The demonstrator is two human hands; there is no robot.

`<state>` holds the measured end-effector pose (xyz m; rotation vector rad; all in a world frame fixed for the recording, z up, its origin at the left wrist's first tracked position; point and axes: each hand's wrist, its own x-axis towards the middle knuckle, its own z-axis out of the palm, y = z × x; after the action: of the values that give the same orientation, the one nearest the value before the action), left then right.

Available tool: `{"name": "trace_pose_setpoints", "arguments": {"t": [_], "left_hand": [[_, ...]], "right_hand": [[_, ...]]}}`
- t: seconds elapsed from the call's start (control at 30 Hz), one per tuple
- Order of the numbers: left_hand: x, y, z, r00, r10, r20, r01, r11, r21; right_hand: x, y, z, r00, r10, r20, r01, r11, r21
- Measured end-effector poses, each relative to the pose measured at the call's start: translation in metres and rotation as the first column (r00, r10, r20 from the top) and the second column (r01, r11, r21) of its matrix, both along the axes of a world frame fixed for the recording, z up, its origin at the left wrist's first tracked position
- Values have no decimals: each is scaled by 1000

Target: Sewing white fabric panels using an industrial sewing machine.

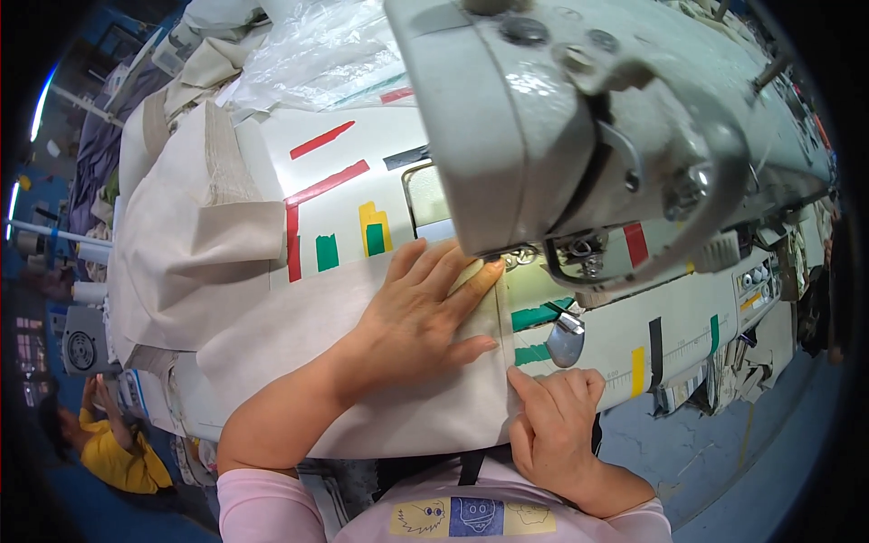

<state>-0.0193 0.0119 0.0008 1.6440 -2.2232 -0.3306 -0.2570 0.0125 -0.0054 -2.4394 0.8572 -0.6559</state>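
A wide piece of beige fabric [290, 317] lies across the bed of a white sewing machine [471, 118]. My left hand [421, 312] rests flat on it, fingers spread, with the fingertips close to the presser foot [518, 259] under the machine head. At the fabric's right edge is my right hand [559, 434], its index finger on the edge and the other fingers curled. That hand seems to grip the edge near the front corner, though the thumb's contact is partly hidden. The needle itself cannot be made out.
To the left, a folded stack of beige fabric [181, 208] sits on the table. Clear plastic sheeting [317, 54] lies behind. Coloured tape strips [328, 181] mark the white table; a rounded metal plate [567, 346] stands right of the fabric. A person in yellow [122, 457] sits far left.
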Motion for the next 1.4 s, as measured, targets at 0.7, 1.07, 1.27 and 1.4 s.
{"name": "trace_pose_setpoints", "arguments": {"t": [0.7,1.07,1.27,1.4], "left_hand": [[98,-159,-12,936,320,-146,-351,857,-378],[82,-199,-15,962,267,50,-227,892,-391],[75,-189,5,674,499,-544,-567,822,51],[90,-180,9,370,453,-811,-679,728,96]], "right_hand": [[-6,1,-3,1000,21,-22,-22,999,-41],[-4,0,-1,999,14,-46,-15,1000,-3],[-6,0,-6,1000,5,-11,-6,999,-43],[-4,3,-9,1000,6,11,-6,998,-69]]}}
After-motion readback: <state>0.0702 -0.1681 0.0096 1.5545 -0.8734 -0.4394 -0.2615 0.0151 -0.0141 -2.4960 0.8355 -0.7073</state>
